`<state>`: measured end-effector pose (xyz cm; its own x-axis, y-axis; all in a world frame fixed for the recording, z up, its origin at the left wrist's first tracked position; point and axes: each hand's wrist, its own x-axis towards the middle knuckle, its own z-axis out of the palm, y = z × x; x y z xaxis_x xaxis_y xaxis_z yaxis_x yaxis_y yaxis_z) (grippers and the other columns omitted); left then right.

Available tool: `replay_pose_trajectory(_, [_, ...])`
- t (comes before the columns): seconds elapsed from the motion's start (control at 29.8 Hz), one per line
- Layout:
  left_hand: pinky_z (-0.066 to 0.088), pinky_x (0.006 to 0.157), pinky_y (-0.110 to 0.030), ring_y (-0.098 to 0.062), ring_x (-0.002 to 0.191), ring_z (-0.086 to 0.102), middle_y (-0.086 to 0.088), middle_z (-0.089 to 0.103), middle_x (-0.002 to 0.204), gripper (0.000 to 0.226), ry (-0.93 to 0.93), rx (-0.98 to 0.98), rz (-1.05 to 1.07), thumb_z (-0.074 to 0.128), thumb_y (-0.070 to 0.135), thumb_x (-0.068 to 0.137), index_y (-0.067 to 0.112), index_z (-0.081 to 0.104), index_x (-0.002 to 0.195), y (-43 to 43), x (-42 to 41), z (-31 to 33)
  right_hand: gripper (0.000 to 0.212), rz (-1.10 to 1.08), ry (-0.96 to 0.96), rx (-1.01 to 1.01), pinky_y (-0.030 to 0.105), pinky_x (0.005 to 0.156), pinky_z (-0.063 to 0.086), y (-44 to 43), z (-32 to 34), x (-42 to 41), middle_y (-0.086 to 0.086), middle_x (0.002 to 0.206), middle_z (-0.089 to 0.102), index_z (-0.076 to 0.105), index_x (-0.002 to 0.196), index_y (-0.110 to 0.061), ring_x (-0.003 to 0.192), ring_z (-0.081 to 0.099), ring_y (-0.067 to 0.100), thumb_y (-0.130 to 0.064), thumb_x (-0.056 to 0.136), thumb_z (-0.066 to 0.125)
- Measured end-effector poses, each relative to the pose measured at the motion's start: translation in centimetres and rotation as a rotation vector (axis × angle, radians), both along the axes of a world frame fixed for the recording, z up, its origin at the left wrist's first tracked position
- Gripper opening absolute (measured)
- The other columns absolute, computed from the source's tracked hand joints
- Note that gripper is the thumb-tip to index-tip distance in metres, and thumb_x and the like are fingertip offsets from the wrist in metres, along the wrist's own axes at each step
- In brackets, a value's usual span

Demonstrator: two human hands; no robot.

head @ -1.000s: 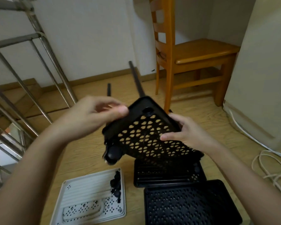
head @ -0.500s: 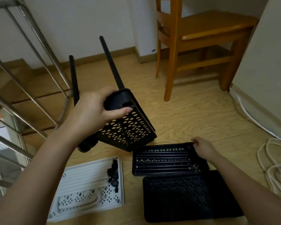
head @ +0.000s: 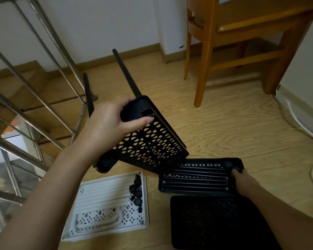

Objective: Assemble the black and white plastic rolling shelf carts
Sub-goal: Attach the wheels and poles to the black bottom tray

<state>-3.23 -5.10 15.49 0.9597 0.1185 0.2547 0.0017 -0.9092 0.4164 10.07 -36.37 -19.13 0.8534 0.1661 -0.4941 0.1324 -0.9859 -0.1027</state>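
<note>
1. L hand (head: pixel 107 123) clamped on black shelf (head: pixel 148 139) corner, tilted above floor w/ poles (head: pixel 125 73) far-left.
2. R hand (head: pixel 242 179) gripped black tray (head: pixel 193 177) right edge, near-right.
3. White tray (head: pixel 105 204) near-left held casters (head: pixel 136 192).
4. No readable writing.

A matt black perforated plastic shelf tray (head: pixel 152 141) at frame centre above pale grained wood flooring (head: pixel 224 123); polished steel railing (head: pixel 43 42) upper left.

The left hand (head: pixel 108 123) is raised at mid-height, forearm bare, fingers curled and thumb pressed forward in a closed grasp. The right hand (head: pixel 242 179) is lowered, arm stretched forward, fingertips (head: pixel 236 173) bent downward in a pinch.
</note>
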Motion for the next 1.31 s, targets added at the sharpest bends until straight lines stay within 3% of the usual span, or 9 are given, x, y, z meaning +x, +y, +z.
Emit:
replay_pose_trajectory(0.13, [0.049,0.074,-0.026,-0.002,0.087,0.054,0.014,0.058,0.092,0.056,0.007,-0.002,0.001,0.048,0.070,0.062,0.031,0.054,0.101,0.1,-0.5,0.1,0.032,0.062,0.096,0.033,0.031,0.086,0.044,-0.2,-0.5,-0.5,0.020,0.144,0.026,0.038,0.126,-0.018,0.113,0.053,0.031,-0.019,0.095,0.046])
replay_pose_trajectory(0.3, [0.047,0.070,-0.020,0.002,0.083,0.055,0.016,0.059,0.088,0.051,0.019,-0.028,0.003,0.051,0.068,0.064,0.033,0.057,0.100,0.3,-1.0,0.1,0.022,0.020,0.019,0.106,0.031,0.065,0.039,-0.8,-0.9,-1.2,0.015,0.126,0.031,0.038,0.101,-0.021,0.070,0.048,0.021,-0.001,0.091,0.039])
replay_pose_trajectory(0.44, [0.044,0.064,-0.011,0.007,0.086,0.054,0.018,0.059,0.087,0.045,0.029,-0.054,-0.011,0.054,0.067,0.065,0.037,0.055,0.098,0.2,-1.2,0.3,0.020,0.024,-0.017,0.132,0.029,0.064,0.037,-0.9,-0.8,-1.9,0.005,0.104,0.032,0.035,0.095,-0.017,0.079,0.051,0.025,-0.008,0.091,0.052])
replay_pose_trajectory(0.67, [0.047,0.068,-0.019,0.002,0.083,0.056,0.016,0.060,0.090,0.049,0.036,-0.054,-0.014,0.053,0.067,0.064,0.034,0.057,0.100,-0.2,-1.4,0.6,0.027,-0.065,0.002,0.205,0.027,0.072,0.042,-0.9,-0.8,-2.2,0.012,0.113,0.050,0.037,0.104,-0.016,0.081,0.048,0.021,-0.024,0.092,0.060])
replay_pose_trajectory(0.81, [0.049,0.071,-0.026,-0.001,0.083,0.056,0.014,0.060,0.088,0.046,0.029,-0.075,0.015,0.054,0.065,0.065,0.032,0.057,0.098,-1.1,-1.5,0.8,0.023,-0.353,-0.208,0.515,0.031,0.061,0.038,-0.4,1.6,-2.4,0.011,0.087,0.056,0.046,0.099,-0.007,0.073,0.050,0.024,-0.019,0.091,0.063])
replay_pose_trajectory(0.91, [0.048,0.072,-0.025,-0.001,0.084,0.054,0.014,0.059,0.089,0.040,0.036,-0.085,0.033,0.063,0.059,0.069,0.031,0.056,0.097,-1.8,-1.7,1.1,0.023,-0.413,-0.332,0.692,0.031,0.061,0.037,0.5,5.7,-2.0,0.012,0.085,0.058,0.049,0.091,-0.006,0.075,0.055,0.026,-0.020,0.088,0.066])
replay_pose_trajectory(1.08, [0.049,0.074,-0.026,-0.001,0.086,0.055,0.013,0.060,0.091,0.041,0.060,-0.090,0.010,0.066,0.053,0.071,0.027,0.058,0.102,-3.1,-2.2,1.6,0.025,-0.421,-0.205,1.078,0.031,0.067,0.046,1.9,14.0,-1.9,0.011,0.103,0.064,0.048,0.090,-0.020,0.084,0.066,0.031,-0.022,0.083,0.072])
replay_pose_trajectory(1.21, [0.045,0.072,-0.019,0.002,0.085,0.053,0.015,0.058,0.091,0.042,0.094,-0.092,-0.011,0.062,0.056,0.070,0.030,0.054,0.103,-4.1,-2.8,2.4,0.049,-0.223,-0.063,1.418,0.023,0.083,0.051,2.4,22.5,-4.9,-0.001,0.117,0.057,0.050,0.124,-0.023,0.093,0.069,0.018,-0.011,0.081,0.070])
replay_pose_trajectory(1.31, [0.041,0.069,-0.016,0.004,0.086,0.052,0.017,0.057,0.092,0.040,0.113,-0.089,-0.027,0.063,0.054,0.072,0.033,0.053,0.104,-4.6,-3.1,2.9,0.042,-0.086,-0.001,1.521,0.018,0.083,0.052,2.4,27.0,-7.6,-0.005,0.120,0.061,0.062,0.114,-0.025,0.104,0.065,0.009,-0.009,0.077,0.069])
